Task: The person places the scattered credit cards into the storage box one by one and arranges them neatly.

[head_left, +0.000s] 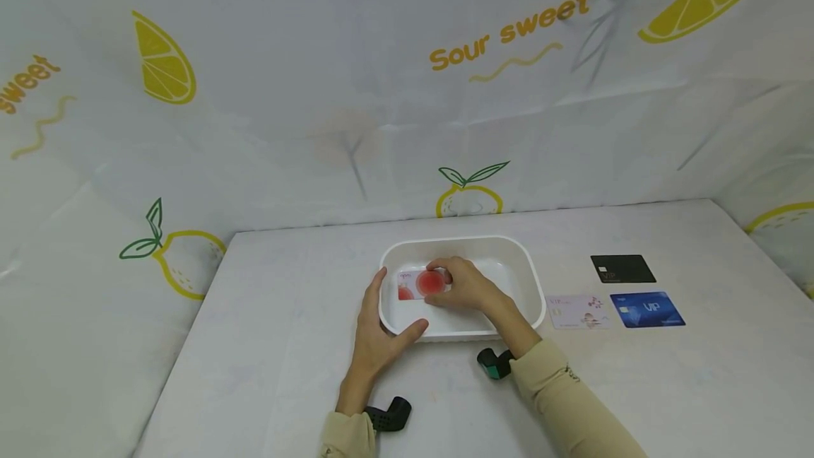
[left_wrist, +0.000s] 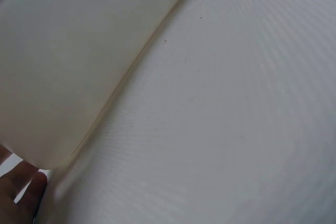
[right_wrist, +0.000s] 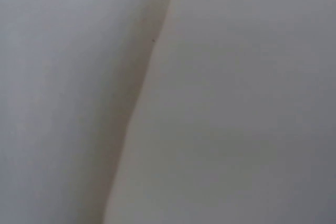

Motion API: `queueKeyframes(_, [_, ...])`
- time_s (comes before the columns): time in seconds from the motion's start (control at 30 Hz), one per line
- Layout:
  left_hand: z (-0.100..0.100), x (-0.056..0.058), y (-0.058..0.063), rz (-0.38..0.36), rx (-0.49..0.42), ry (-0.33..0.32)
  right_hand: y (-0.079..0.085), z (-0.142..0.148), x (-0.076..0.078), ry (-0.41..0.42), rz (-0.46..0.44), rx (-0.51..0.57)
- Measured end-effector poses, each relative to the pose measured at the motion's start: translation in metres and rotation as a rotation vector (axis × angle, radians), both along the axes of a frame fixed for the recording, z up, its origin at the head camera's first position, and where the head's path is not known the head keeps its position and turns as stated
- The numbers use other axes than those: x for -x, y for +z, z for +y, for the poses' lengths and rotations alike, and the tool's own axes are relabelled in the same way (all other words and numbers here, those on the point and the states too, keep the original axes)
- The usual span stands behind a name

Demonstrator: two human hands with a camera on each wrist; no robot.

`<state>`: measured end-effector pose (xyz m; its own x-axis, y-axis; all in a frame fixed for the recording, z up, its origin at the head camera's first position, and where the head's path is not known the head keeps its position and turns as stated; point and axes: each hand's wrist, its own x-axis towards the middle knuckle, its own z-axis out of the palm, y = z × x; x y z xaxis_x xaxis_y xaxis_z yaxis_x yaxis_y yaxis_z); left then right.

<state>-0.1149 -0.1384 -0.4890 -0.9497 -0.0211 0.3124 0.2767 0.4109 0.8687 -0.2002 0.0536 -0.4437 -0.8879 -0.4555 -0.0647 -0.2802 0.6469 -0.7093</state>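
Note:
A white plastic tray (head_left: 511,316) lies on the table, and its outer wall (left_wrist: 79,61) fills the upper left of the left wrist view. My left hand (head_left: 375,338) holds its front left corner, thumb at the front rim and fingers along the left side. Over the tray's floor, my right hand (head_left: 467,285) pinches a card (head_left: 410,284) at its right end, thumb below and fingers above. The card is white and pink with a large red circle, partly covered by the fingers. The right wrist view, blurred, shows only pale surfaces.
Right of the tray lie a black card (head_left: 626,271), a blue VIP card (head_left: 649,311) and a pale pink VIP card (head_left: 579,312). Black devices sit at the left wrist (head_left: 391,415) and right wrist (head_left: 494,364). A lemon-printed cloth (head_left: 286,161) hangs behind the table.

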Motion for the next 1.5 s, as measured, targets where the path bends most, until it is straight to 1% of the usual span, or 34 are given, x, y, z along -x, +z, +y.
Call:
queueKeyframes(0.23, [0.0,0.002,0.0,0.007,0.002,-0.001,0.001,0.0,0.0,0.001,0.01,0.0])
queueKeyframes(0.53, [0.0,0.002,-0.001,0.008,0.008,0.003,-0.002,0.001,0.001,0.004,0.02,0.001])
queueKeyframes(0.77, [0.001,0.002,-0.001,0.008,0.01,0.007,-0.001,0.004,-0.001,0.009,0.042,0.047])
queueKeyframes(1.03, [0.002,0.001,-0.001,0.003,0.004,0.004,0.005,0.006,-0.005,0.027,0.063,0.111])
queueKeyframes(1.37, [0.001,0.001,-0.001,0.014,0.008,0.003,0.016,0.011,-0.015,0.05,0.084,0.136])
queueKeyframes(1.5, [0.0,0.001,-0.001,0.012,0.005,0.003,0.018,0.016,-0.019,0.053,0.086,0.143])
